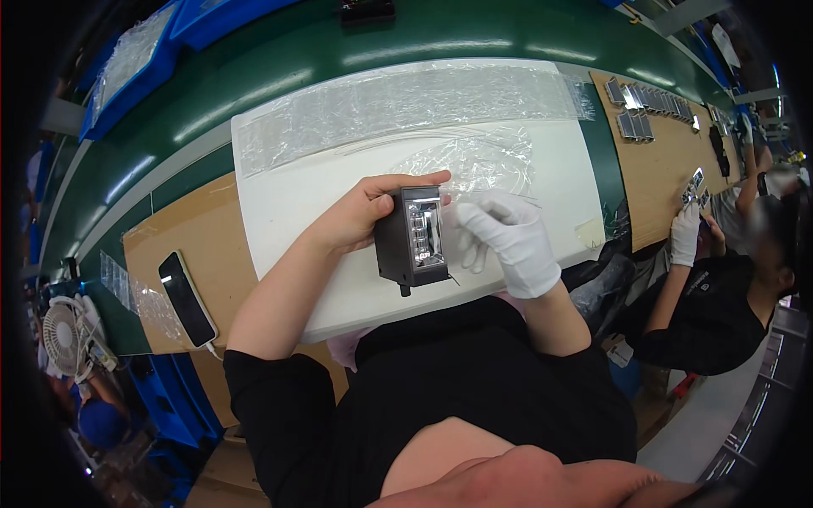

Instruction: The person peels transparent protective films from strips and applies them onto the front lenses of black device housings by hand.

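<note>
A dark grey, box-shaped device (391, 241) is upright over the white work surface, its glossy, mirror-like front window turned to the right. My bare left hand (370, 206) wraps around its upper left side, with the thumb and fingers closed on it. A thin wire or lead sticks out near its lower right corner. Just right of the window is my right hand (506, 237) in a white glove, its fingers bent together. Something faint and see-through shows by those fingertips; I cannot make out what it is. Behind both hands lies crumpled clear plastic film (491, 161).
Flat clear plastic sleeves (406, 106) lie along the white board's (279, 212) far edge. On cardboard at left is a phone (187, 296) with a cable. Several metallic parts (652, 102) stand on cardboard at right, where a co-worker (711, 313) handles a part. Blue bins (127, 72) stand far left.
</note>
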The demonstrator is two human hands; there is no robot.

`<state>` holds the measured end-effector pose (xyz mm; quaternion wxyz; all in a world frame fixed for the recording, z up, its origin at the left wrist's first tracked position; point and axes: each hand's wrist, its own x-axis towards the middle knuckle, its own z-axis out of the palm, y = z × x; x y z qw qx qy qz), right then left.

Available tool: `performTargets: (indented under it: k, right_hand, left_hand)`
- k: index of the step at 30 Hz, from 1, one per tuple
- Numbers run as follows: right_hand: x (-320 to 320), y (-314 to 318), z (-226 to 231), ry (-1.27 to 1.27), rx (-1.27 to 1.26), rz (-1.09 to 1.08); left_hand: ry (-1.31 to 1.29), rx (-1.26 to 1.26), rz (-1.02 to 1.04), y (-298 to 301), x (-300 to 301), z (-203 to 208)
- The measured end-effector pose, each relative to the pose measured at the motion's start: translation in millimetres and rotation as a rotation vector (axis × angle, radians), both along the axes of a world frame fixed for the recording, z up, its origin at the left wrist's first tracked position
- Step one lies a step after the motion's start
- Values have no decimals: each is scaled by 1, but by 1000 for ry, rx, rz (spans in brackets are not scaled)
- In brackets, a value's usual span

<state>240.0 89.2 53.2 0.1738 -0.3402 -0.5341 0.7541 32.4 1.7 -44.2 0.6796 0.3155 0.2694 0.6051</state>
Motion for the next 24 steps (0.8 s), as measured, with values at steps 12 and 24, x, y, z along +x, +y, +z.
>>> performTargets:
  k: [12,24]
  right_hand:
    - [-1,-1,9,-27,-122,66]
    - [8,-8,1,-115,287,159]
  left_hand:
    - [148,52,-32,-10,-11,4]
    - [618,130,249,-12,-15,48]
